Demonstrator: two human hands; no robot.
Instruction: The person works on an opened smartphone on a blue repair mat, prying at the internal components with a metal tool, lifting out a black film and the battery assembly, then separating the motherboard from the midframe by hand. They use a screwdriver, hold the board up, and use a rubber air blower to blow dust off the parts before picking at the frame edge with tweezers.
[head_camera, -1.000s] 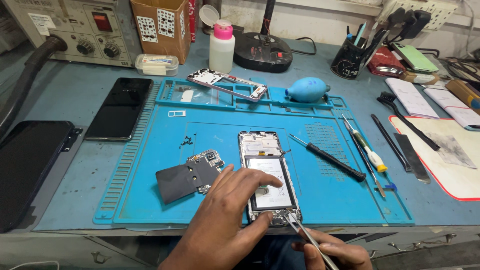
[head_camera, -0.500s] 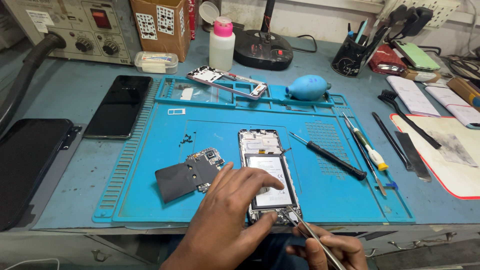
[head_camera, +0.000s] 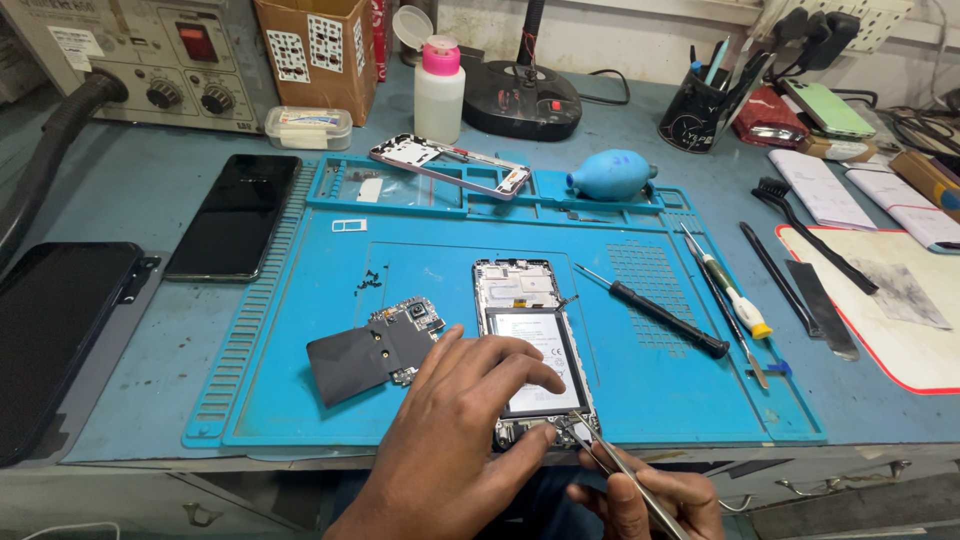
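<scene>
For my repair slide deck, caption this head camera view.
Left hand steadies an opened phone on a blue mat while right hand works tweezers at its lower end.

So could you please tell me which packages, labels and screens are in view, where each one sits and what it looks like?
Cardboard box: back left, brown, with white patterned stickers.
Clear plastic box: in front of it, small, rectangular.
White label: on the grey machine, back left.
Dark phone: left of the blue mat, black, screen off.
Black screen: far left, large, dark.
</scene>
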